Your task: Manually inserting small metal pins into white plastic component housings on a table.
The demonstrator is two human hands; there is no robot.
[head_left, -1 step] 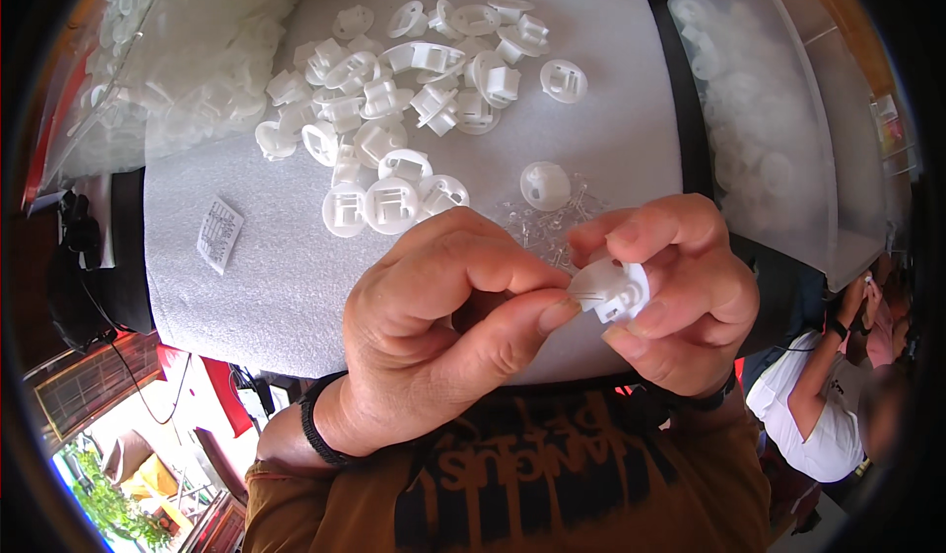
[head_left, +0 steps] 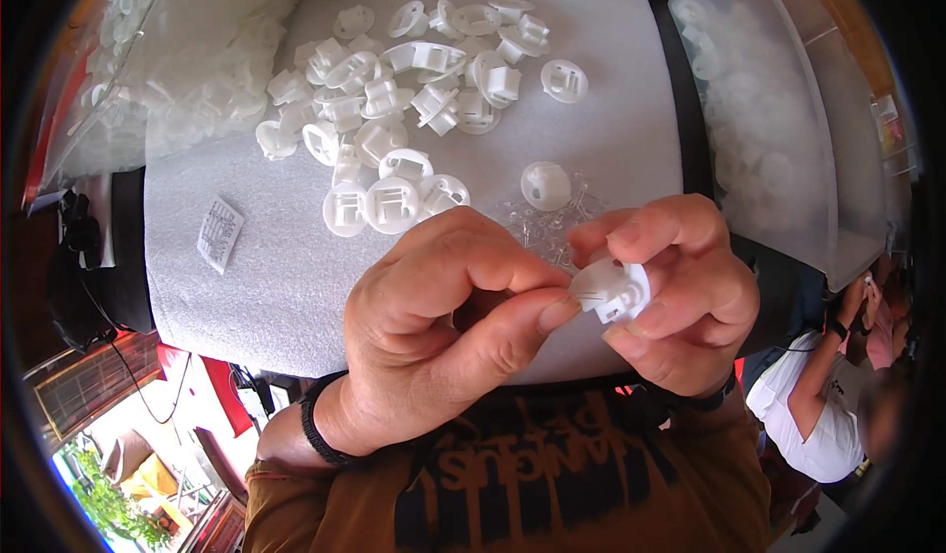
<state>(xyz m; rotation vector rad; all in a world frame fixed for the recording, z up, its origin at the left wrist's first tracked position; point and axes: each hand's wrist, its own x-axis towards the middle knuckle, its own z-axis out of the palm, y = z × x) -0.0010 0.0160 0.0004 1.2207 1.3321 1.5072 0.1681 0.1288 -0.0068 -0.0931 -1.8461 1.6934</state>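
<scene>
My right hand (head_left: 695, 292) grips a round white plastic housing (head_left: 626, 302) between thumb and fingers. My left hand (head_left: 443, 316) is closed in a pinch at the housing's left edge. Thin wire-like legs (head_left: 591, 297) run from the pinched fingertips against the housing; the rest of that small part is hidden by the fingers. Just beyond my hands lies a scatter of small clear pieces with thin legs (head_left: 554, 226). A single white housing (head_left: 545, 186) sits beside them. Farther off, several similar white housings (head_left: 389, 90) form a loose pile.
Grey foam covers the table (head_left: 266, 307). A small printed label (head_left: 220, 235) lies at left. Clear bags of white parts (head_left: 197, 50) fill the far left. A translucent bin (head_left: 769, 149) of white parts stands at right. Another person (head_left: 813, 405) is at lower right.
</scene>
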